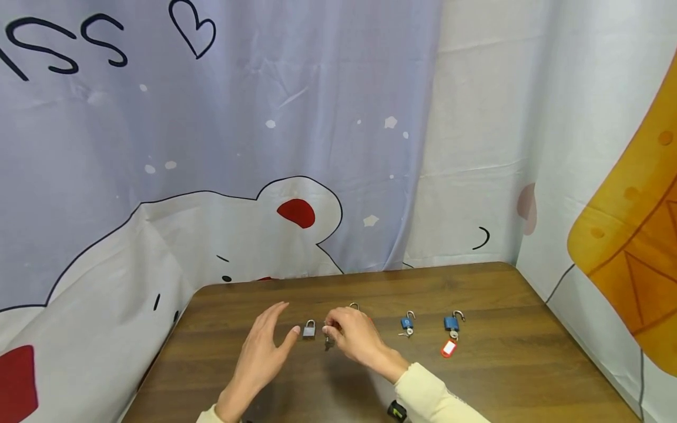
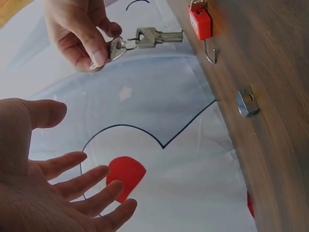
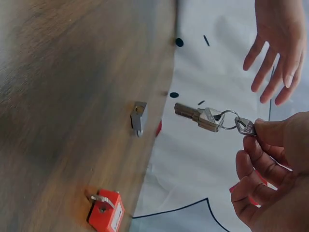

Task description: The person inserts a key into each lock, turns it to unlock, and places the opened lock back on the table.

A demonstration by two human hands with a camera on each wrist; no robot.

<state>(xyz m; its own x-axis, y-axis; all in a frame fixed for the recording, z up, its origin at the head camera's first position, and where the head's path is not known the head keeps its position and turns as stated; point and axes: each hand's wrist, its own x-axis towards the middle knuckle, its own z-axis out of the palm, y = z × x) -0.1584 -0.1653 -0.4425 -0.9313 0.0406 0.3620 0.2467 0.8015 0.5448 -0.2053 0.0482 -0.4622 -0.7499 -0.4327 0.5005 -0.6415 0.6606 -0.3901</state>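
The right hand (image 1: 353,336) pinched a small bunch of keys (image 3: 212,118) by one key's head, holding it above the wooden table (image 1: 476,376) near the silver padlock (image 1: 309,329), while the left hand (image 1: 264,352) hovered wide and empty just beside that padlock. The bunch looked light, stiff and smooth, apt to swing on its ring, so the flat key head seemed the surest grip. Only the wrist views showed the dangling keys clearly and the red padlock (image 3: 105,211), while only the head view showed two blue padlocks (image 1: 407,322).
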